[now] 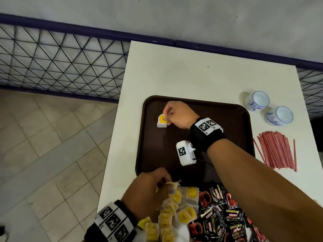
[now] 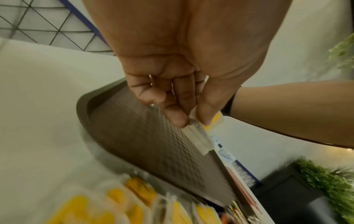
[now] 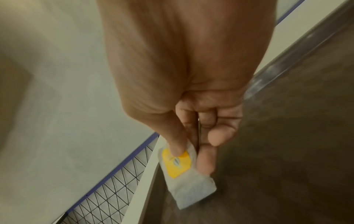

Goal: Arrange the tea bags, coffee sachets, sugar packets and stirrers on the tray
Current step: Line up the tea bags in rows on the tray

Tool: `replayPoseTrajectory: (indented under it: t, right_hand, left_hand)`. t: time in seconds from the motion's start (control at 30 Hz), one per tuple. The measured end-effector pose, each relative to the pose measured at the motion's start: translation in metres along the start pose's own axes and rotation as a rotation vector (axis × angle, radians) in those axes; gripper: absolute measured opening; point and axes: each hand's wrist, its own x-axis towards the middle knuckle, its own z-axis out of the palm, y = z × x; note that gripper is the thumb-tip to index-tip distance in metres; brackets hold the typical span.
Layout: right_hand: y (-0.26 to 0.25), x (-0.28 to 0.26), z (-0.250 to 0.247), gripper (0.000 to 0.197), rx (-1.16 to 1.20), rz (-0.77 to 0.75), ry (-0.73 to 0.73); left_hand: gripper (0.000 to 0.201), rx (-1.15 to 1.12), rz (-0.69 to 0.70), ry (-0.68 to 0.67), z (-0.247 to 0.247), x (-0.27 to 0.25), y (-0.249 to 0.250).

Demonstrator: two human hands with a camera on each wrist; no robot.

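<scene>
**Both hands on tea bags; one bag at the tray's upper left**

Hidden or unclear: the pile of tea bags [image 1: 176, 208] and the coffee sachets [image 1: 225, 215] run off the bottom edge of the head view, so their count cannot be told. No sugar packets can be made out. The left wrist view is blurred along its lower edge, showing only yellow and white smears there. The right forearm crosses the tray's lower right corner and covers it.

Hands: the right hand [image 1: 178, 114] reaches to the upper left of the tray [image 1: 227, 119], thumb and fingers pinching a tea bag [image 1: 161, 121] by its yellow tag — whether the bag's lower end touches the tray floor cannot be told. The left hand [image 1: 148, 193], at lower centre of the head view, is curled over the top of the pile; in the left wrist view its thumb and fingers pinch a second bag [image 2: 199, 136] just past the tray's near rim.

Containers: the tray is brown with a textured floor; the pinched bag is the only item over it. Two cups [image 1: 269, 109] stand at the right edge, beside the tray; inside, only white shows. Red stirrers [image 1: 277, 151] lie below the cups — off the tray, on the table [image 1: 174, 70].
</scene>
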Motion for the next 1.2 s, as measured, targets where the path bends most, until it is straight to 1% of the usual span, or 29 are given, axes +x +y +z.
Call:
replayPoseTrajectory:
  t: [0.1, 0.17, 0.23, 0.37, 0.57, 0.67, 0.83, 0.93, 1.03, 1.13, 1.2]
  right_hand:
    - [-0.009, 0.018, -0.001, 0.012, -0.012, -0.014, 0.005]
    - [-0.013, 0.03, -0.003, 0.012, -0.009, -0.028, 0.021]
    - [-0.015, 0.041, -0.003, 0.012, -0.003, -0.038, 0.046]
    - [-0.017, 0.057, -0.003, 0.013, -0.023, -0.071, 0.143]
    - [-0.022, 0.074, -0.006, 0.011, 0.017, -0.064, 0.214]
    - [-0.026, 0.081, -0.01, 0.011, 0.006, -0.076, 0.223]
    - [-0.028, 0.089, -0.007, 0.01, 0.017, -0.095, 0.219]
    - [-0.026, 0.084, -0.008, 0.013, 0.064, -0.056, 0.25]
    - [-0.021, 0.063, -0.016, 0.014, 0.082, -0.045, 0.294]
    - [-0.006, 0.021, -0.021, 0.009, 0.115, -0.014, 0.287]
    - [0.012, -0.017, -0.018, 0.007, 0.158, 0.009, 0.268]
  left_hand:
    - [0.01, 0.043, -0.029, 0.057, -0.02, 0.016, -0.01]
    - [0.014, 0.049, -0.042, 0.081, -0.035, 0.028, -0.016]
    - [0.01, 0.055, -0.041, 0.097, -0.049, 0.041, -0.021]
    - [0.006, 0.07, -0.073, 0.101, -0.071, 0.07, -0.029]
    - [0.012, 0.176, -0.091, 0.099, -0.104, 0.114, -0.035]
    - [0.015, 0.171, -0.092, 0.099, -0.115, 0.135, -0.037]
    - [0.01, 0.126, -0.097, 0.144, -0.123, 0.164, -0.038]
    - [0.007, 0.12, -0.093, 0.167, -0.125, 0.179, -0.039]
    - [0.01, 0.114, -0.101, 0.175, -0.128, 0.192, -0.045]
    - [0.011, 0.067, -0.111, 0.18, -0.132, 0.207, -0.051]
    - [0.012, 0.069, -0.108, 0.188, -0.133, 0.215, -0.051]
